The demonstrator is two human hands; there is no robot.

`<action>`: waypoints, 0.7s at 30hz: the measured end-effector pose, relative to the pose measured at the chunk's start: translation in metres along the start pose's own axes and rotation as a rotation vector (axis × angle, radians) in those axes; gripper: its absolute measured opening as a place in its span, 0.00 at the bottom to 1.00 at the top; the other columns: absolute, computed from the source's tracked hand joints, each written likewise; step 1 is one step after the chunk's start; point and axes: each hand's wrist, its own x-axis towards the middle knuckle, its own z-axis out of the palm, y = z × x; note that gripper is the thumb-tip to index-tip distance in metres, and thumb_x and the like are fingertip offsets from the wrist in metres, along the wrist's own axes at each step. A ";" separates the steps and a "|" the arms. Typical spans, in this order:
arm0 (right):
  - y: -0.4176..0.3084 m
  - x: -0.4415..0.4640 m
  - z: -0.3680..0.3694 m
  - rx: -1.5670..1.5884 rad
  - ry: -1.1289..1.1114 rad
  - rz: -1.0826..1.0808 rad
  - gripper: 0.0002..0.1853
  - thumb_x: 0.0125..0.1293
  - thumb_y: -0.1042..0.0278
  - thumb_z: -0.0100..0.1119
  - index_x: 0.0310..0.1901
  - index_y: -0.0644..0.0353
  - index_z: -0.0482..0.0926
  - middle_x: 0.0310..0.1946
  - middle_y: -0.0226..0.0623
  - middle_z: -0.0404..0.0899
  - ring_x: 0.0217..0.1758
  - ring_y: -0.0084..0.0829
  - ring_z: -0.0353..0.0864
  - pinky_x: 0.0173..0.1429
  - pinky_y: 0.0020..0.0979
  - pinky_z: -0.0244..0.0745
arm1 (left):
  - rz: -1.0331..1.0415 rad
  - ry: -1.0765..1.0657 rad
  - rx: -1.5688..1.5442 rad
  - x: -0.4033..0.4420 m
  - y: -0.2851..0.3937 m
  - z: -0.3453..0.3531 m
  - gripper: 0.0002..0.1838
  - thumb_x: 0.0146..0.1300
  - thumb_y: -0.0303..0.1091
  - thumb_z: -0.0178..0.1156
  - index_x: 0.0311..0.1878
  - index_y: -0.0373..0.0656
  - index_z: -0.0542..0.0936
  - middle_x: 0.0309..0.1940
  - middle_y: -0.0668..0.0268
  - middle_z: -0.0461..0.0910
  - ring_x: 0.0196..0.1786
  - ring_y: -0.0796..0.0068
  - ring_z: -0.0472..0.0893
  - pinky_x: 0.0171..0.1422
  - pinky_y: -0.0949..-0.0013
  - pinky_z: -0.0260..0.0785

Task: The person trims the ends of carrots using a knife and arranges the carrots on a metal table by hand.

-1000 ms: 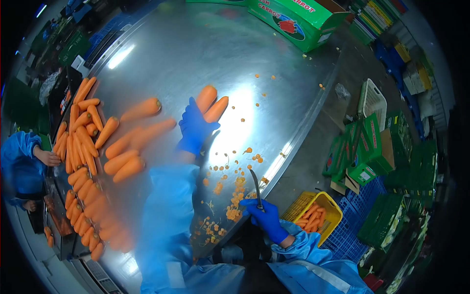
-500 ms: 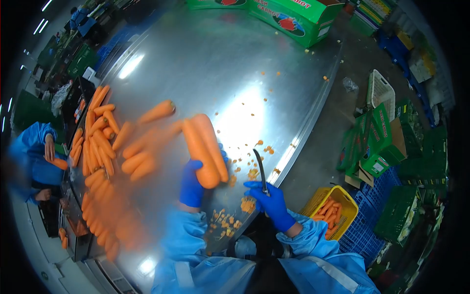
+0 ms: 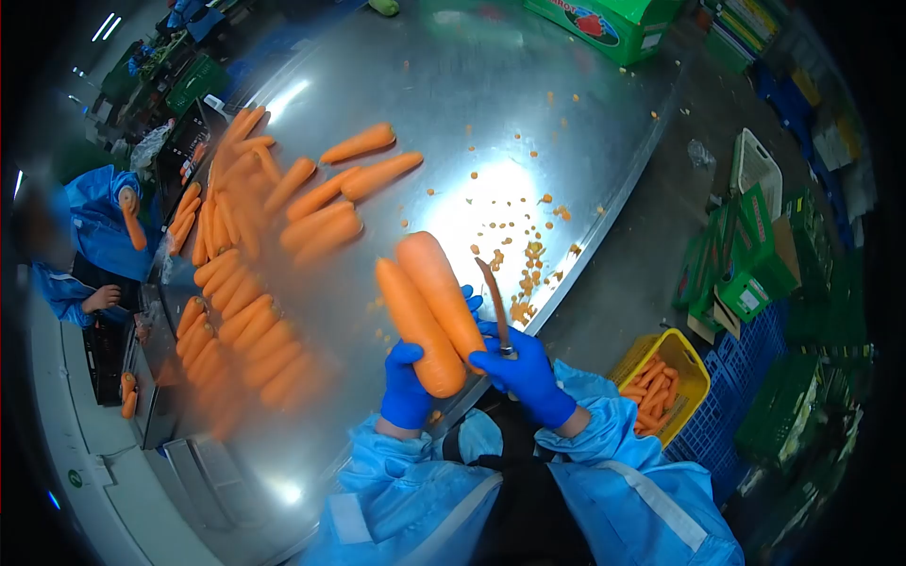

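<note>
Brushed metal, shining under the lights of a packing room, makes up the bench (image 3: 425, 85) that fills the middle of the head view. Its right edge slants down towards the wearer's body, and at that lower end both gloved hands work close together, wrists near the wearer's front and forearms reaching forward in loose blue sleeves. The left hand (image 3: 404, 385) cradles two large carrots (image 3: 445, 300) from below and behind: its thumb lies along the thick end of the left one, while blue fingertips show past the far side of the right one. Both carrots tilt away to the upper left, side by side, raised over the bench. The right hand (image 3: 524, 373) is curled round the handle of a knife (image 3: 496, 300), whose dark, slim blade points up and away from the wearer; a finger or thumb of that hand touches the lower end of the right carrot. Orange trimmings (image 3: 533, 266) are scattered along the bench's right edge, and a yellow crate (image 3: 696, 375) of small carrots stands outside it. More carrots (image 3: 321, 231) spread towards the left edge, partly blurred. Beyond that edge, a co-worker's raised hand grips a carrot (image 3: 133, 226).
</note>
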 end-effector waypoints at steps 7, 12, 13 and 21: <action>0.007 -0.081 -0.031 0.320 0.050 0.207 0.27 0.69 0.54 0.54 0.60 0.68 0.72 0.29 0.36 0.82 0.16 0.14 0.65 0.20 0.17 0.60 | -0.154 0.074 -0.046 -0.057 -0.043 -0.039 0.49 0.47 0.38 0.62 0.75 0.37 0.54 0.72 0.47 0.60 0.70 0.48 0.66 0.72 0.48 0.62; 0.060 -0.125 -0.095 0.481 0.480 0.020 0.22 0.70 0.53 0.52 0.55 0.65 0.74 0.35 0.37 0.82 0.15 0.15 0.63 0.19 0.18 0.60 | -0.147 0.088 0.189 -0.074 -0.038 -0.073 0.44 0.56 0.41 0.61 0.73 0.34 0.57 0.49 0.56 0.77 0.52 0.61 0.79 0.61 0.60 0.72; 0.073 -0.130 -0.122 0.477 0.568 -0.002 0.23 0.70 0.52 0.52 0.56 0.64 0.74 0.36 0.36 0.82 0.16 0.16 0.65 0.20 0.19 0.62 | -0.128 0.074 0.143 -0.073 -0.037 -0.076 0.43 0.58 0.44 0.61 0.72 0.34 0.57 0.47 0.57 0.77 0.51 0.62 0.79 0.60 0.61 0.72; 0.127 -0.143 -0.248 0.694 1.087 -0.077 0.26 0.69 0.47 0.55 0.61 0.56 0.73 0.47 0.36 0.80 0.28 0.25 0.74 0.27 0.34 0.72 | 0.005 0.079 -0.089 -0.061 -0.037 -0.066 0.42 0.63 0.57 0.60 0.68 0.34 0.62 0.47 0.57 0.78 0.52 0.58 0.80 0.60 0.58 0.73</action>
